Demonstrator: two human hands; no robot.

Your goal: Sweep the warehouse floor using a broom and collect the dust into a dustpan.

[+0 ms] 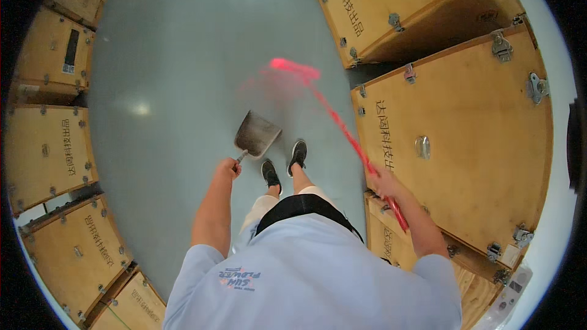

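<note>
My left hand (229,168) grips the handle of a grey dustpan (258,134), whose open end points away from me. Dark dust or dirt marks the inside of the pan. A red-handled broom (341,124) is in my right hand (386,183), its shaft slanting forward and left. The broom's bright pink head (295,68) lies ahead of the dustpan, and its bristles are blurred. Between pan and broom head a stretch of floor shows. I cannot tell whether the bristles touch the floor.
Latched wooden crates bearing writing line both sides, with a large crate (463,133) close at my right and more crates (50,146) at the left. The smooth grey floor (183,46) runs forward between them. My black shoes (271,175) stand just behind the dustpan.
</note>
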